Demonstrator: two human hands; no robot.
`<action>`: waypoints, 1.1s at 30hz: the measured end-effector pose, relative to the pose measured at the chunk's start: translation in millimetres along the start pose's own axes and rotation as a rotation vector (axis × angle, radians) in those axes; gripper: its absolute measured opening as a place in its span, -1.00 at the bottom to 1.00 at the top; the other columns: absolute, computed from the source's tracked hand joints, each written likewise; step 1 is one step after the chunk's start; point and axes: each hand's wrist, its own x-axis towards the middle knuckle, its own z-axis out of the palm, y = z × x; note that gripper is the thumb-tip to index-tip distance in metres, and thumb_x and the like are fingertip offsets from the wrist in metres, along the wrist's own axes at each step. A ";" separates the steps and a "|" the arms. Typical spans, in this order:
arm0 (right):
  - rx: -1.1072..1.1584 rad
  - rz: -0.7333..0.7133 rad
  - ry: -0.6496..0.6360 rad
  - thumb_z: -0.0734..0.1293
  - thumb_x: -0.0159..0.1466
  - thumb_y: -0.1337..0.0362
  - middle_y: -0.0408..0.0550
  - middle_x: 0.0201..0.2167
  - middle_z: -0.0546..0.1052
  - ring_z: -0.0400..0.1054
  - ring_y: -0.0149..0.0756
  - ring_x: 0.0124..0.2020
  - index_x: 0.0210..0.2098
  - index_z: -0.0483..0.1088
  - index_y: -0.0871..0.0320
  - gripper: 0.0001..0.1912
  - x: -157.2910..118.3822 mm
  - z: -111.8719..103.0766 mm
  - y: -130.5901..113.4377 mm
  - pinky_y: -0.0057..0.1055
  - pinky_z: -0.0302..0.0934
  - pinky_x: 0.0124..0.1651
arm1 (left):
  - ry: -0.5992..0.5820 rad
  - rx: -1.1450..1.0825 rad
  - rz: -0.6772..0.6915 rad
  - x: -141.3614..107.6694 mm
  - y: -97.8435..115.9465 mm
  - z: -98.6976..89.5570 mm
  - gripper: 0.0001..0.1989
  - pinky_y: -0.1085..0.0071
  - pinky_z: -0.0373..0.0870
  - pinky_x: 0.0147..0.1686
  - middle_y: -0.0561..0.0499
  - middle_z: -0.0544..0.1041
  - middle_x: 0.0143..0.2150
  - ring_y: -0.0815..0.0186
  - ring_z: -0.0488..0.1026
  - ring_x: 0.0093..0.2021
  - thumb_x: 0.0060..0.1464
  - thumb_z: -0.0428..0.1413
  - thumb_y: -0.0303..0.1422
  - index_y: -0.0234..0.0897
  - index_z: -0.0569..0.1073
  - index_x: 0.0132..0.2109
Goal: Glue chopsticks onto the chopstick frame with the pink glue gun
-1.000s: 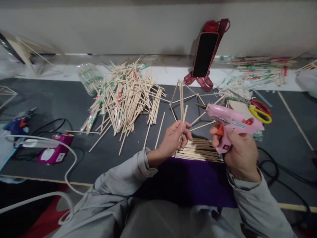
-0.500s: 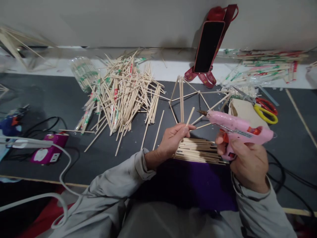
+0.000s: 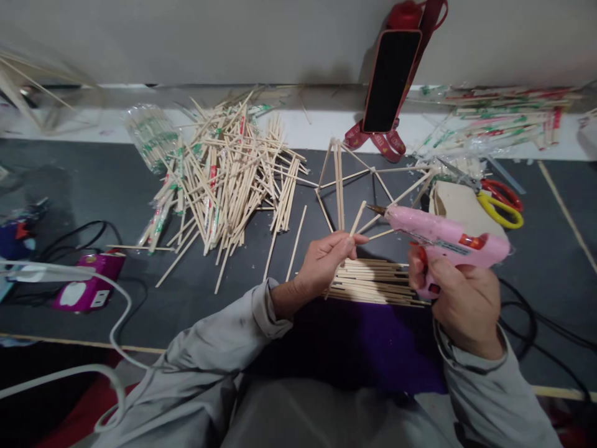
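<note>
Between the thumb and fingers of my left hand (image 3: 326,261) is a thin wooden stick (image 3: 358,218), its upper end pointing up and away. My right hand (image 3: 461,298) is wrapped round the handle of a pink glue gun (image 3: 443,236), fingers at its red trigger. The gun's metal nozzle (image 3: 375,210) points left, close beside the stick's upper end; whether they touch I cannot tell. Behind my hands stands a frame of joined sticks (image 3: 339,186). A row of loose sticks (image 3: 373,280) lies below and between my hands.
A large heap of sticks (image 3: 237,180) covers the left centre. A phone (image 3: 392,81) leans upright at the back. Scissors (image 3: 501,211) lie right, by a beige pad (image 3: 454,202). At left are a purple power box (image 3: 88,280) and white cable (image 3: 125,311); black cables (image 3: 532,317) lie right.
The glue gun in my right hand has moved slightly left, bringing its nozzle closer to the stick's end. My left hand has barely moved. The view has shifted slightly.
</note>
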 end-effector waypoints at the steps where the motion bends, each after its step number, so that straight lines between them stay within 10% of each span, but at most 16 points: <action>1: -0.003 0.001 0.004 0.44 0.27 0.21 -0.07 -0.46 0.52 0.36 -0.40 -0.52 -0.26 0.56 0.13 -0.87 0.3 0.0 0.0 -0.47 0.21 -0.54 | -0.003 0.000 0.000 -0.1 -0.3 0.0 -0.55 0.45 0.09 -0.47 0.01 0.43 -0.40 0.44 0.17 -0.49 0.20 0.12 0.00 -0.34 0.60 -0.28; 33: -0.134 -0.085 -0.031 0.38 0.31 0.13 -0.09 -0.55 0.43 0.28 -0.33 -0.48 -0.49 0.44 0.17 -0.70 2.5 -3.3 4.7 -0.36 0.18 -0.43 | -0.043 -0.050 0.012 0.9 -2.7 -1.1 -0.57 0.46 0.05 -0.48 0.07 0.36 -0.43 0.47 0.15 -0.51 0.21 0.15 -0.01 -0.31 0.63 -0.12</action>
